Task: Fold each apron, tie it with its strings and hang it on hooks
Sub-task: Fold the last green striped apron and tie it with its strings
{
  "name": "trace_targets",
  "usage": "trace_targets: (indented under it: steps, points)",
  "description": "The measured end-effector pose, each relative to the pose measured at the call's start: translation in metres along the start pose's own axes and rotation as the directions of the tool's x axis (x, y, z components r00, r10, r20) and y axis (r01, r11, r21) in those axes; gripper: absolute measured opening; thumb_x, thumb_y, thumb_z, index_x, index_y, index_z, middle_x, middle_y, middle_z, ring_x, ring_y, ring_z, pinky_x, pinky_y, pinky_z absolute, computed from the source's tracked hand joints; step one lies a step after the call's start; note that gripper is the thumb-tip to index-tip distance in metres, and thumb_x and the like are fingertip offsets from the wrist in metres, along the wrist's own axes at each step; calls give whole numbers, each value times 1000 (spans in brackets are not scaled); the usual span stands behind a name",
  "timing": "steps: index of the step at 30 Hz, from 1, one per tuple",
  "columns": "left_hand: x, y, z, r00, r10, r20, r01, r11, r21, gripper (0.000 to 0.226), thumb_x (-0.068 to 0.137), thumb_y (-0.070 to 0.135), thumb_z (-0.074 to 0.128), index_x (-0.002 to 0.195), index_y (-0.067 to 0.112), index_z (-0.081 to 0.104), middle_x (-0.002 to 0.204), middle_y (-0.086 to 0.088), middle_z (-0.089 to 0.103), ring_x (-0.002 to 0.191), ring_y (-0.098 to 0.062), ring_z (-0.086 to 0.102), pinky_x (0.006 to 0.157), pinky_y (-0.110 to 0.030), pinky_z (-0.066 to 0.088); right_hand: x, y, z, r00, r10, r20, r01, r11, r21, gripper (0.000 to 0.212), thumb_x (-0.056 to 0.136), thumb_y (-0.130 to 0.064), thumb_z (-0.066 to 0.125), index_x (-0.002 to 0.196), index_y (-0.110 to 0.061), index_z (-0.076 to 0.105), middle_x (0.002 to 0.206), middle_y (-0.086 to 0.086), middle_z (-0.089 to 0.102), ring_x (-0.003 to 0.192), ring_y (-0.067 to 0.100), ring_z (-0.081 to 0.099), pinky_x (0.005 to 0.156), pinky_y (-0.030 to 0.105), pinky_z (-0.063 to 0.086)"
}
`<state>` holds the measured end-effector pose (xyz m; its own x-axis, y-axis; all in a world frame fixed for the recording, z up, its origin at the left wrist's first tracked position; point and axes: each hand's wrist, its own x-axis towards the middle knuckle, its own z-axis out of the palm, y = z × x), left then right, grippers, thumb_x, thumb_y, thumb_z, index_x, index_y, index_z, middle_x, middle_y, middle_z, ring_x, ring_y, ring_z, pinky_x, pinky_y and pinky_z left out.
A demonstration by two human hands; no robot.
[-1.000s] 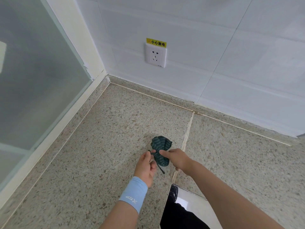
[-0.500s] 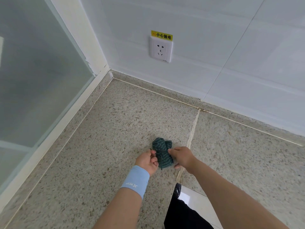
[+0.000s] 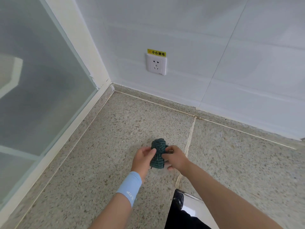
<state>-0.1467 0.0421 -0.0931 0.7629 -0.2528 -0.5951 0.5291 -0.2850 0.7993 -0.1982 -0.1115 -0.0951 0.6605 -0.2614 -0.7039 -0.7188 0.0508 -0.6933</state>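
Together, left hand (image 3: 144, 157) and right hand (image 3: 176, 157) around the green apron (image 3: 158, 144)

Speckled beige stone counter (image 3: 99, 162), pale seam (image 3: 189, 134) across it, green striped apron bundle (image 3: 159, 145) just beside the seam

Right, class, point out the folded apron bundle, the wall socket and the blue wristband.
apron bundle (image 3: 157, 161), head view, its lower half.
wall socket (image 3: 156, 64), head view, centre of its white faceplate.
blue wristband (image 3: 129, 185), head view, middle of the band.
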Motion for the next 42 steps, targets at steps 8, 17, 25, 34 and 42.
trace_targets:
  steps: [8,17,25,34,42]
  points:
    - [-52,58,7,977,146,152,-169,973,155,68,75,8,83,131,26,48,116,-3,68,106,-15,66,90,-29,52,-73,-43,-45,962,-272,-39,256,939,-232,33,98,-45,52,122,-26,64,129,1,61,119,24,59,100,39,47]
    - [-141,137,82,771,333,543,-518,823,231,70,76,-3,78,133,29,51,120,6,66,103,-1,66,81,-19,55,-202,-73,-147,702,-700,-129,501,614,-610,34,98,-32,55,132,-30,59,139,-7,55,126,12,49,108,33,41]
    - [-185,202,152,640,403,653,-674,703,227,77,71,9,82,137,29,46,121,3,67,108,-10,66,97,-34,53,-258,-78,-216,569,-673,-472,655,718,-234,5,93,-22,68,92,-21,73,84,-10,71,74,5,63,71,25,54]
    - [-238,317,272,467,708,530,-874,461,154,25,94,28,62,117,25,69,110,9,69,99,-10,65,91,-26,51,-311,-128,-323,295,-724,-624,632,637,-441,15,97,-32,60,88,-28,71,86,-13,69,83,7,64,77,31,54]
    - [-262,390,362,418,768,486,-900,421,109,7,89,17,64,89,17,71,78,4,75,71,-13,72,74,-30,60,-343,-163,-414,160,-742,-651,355,658,-664,29,101,-40,46,81,-26,61,72,-7,65,73,18,60,67,36,50]
